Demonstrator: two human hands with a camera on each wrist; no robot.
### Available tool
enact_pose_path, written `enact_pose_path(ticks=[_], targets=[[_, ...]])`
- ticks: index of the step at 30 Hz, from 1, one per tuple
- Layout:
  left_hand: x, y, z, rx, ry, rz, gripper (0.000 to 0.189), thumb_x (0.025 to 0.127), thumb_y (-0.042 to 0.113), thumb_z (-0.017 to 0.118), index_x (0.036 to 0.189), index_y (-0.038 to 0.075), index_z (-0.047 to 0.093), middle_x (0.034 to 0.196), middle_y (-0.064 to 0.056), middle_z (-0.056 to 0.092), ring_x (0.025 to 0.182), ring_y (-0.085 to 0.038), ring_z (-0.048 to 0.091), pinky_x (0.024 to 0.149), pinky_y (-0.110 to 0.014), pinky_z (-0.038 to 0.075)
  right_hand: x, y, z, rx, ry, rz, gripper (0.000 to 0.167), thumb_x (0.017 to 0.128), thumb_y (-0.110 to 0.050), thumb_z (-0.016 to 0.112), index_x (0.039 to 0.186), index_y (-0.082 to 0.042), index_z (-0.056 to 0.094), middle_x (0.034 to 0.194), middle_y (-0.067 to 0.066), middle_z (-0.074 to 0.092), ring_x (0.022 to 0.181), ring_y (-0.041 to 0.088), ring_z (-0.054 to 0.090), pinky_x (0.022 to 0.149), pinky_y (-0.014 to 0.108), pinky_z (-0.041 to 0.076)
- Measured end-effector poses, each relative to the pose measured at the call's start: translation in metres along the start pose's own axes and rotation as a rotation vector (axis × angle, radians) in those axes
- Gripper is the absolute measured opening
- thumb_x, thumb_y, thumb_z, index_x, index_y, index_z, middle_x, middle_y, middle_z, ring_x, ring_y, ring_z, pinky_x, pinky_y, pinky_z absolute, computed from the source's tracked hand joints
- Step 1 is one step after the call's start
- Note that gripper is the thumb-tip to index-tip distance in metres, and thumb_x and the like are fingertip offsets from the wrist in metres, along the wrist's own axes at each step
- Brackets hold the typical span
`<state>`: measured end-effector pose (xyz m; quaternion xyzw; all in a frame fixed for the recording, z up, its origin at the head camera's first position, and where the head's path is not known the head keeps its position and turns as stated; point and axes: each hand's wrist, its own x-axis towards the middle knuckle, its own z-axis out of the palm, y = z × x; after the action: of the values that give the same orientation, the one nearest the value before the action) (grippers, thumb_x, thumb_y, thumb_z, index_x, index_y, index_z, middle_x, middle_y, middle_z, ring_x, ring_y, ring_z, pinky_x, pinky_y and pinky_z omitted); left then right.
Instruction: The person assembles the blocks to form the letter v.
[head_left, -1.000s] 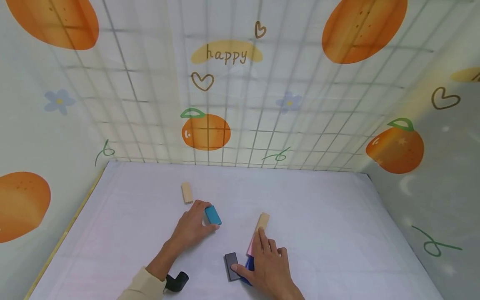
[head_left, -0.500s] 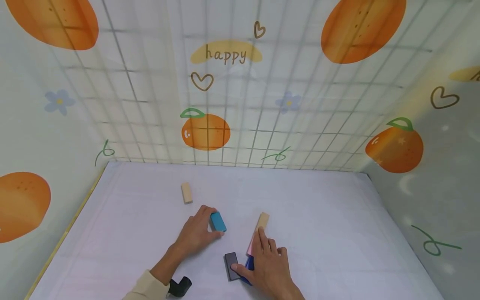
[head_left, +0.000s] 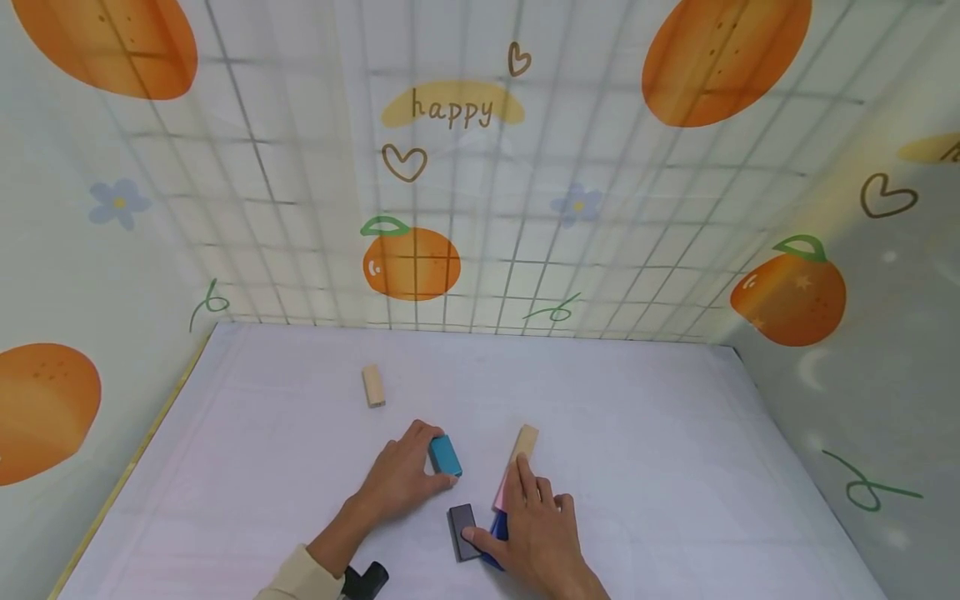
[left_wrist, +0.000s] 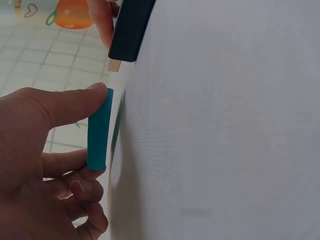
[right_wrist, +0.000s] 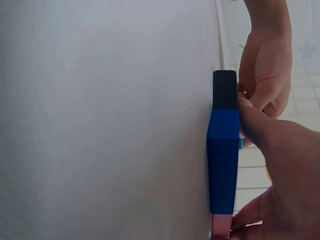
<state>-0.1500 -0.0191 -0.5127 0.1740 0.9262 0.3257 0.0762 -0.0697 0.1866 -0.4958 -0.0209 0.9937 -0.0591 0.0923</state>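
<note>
My left hand point(head_left: 408, 468) pinches a teal block point(head_left: 446, 456) between thumb and fingertips. In the left wrist view the teal block point(left_wrist: 100, 131) is close over the white surface. To its right, my right hand point(head_left: 543, 529) lies over a group of blocks, thumb on a dark grey block point(head_left: 462, 533) and index finger stretched along toward a plain wooden block point(head_left: 527, 440). A pink block point(head_left: 501, 493) and a blue block point(head_left: 498, 530) show partly under that hand. In the right wrist view the blue block point(right_wrist: 223, 160) stands between the dark grey and pink ones.
Another plain wooden block point(head_left: 373, 386) lies farther back on the white table point(head_left: 645, 433). A black bent tube-like piece point(head_left: 369, 580) sits beside the left sleeve point(head_left: 302, 575). A curtain point(head_left: 300, 250) printed with oranges hangs behind the table.
My left hand has moved right and toward me with the teal block, closer to the dark grey block. The right hand and the blocks beneath it have stayed in place.
</note>
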Motion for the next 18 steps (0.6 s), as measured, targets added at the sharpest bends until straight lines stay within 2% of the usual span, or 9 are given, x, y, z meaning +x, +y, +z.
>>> enact_pose_path(ticks=[8, 18], targets=[[-0.0026, 0.0048, 0.0022, 0.028, -0.053, 0.001, 0.068, 0.085, 0.046, 0.080, 0.140, 0.015, 0.053, 0.136, -0.003, 0.053, 0.100, -0.019, 0.056, 0.088, -0.042, 0.049, 0.0018, -0.0010, 0.0000, -0.004, -0.026, 0.021, 0.127, 0.072, -0.088, 0.059, 0.157, 0.001, 0.029, 0.162, 0.019, 0.031, 0.130, 0.038, 0.044, 0.100, 0.065, 0.035], [-0.0054, 0.0066, 0.0054, 0.039, -0.068, 0.026, 0.068, 0.083, 0.049, 0.080, 0.137, 0.016, 0.054, 0.133, -0.002, 0.054, 0.097, -0.015, 0.055, 0.087, -0.038, 0.048, 0.0016, -0.0014, -0.0015, -0.003, -0.031, 0.018, 0.126, 0.071, -0.087, 0.060, 0.156, 0.001, 0.030, 0.161, 0.020, 0.031, 0.130, 0.039, 0.044, 0.100, 0.067, 0.035]])
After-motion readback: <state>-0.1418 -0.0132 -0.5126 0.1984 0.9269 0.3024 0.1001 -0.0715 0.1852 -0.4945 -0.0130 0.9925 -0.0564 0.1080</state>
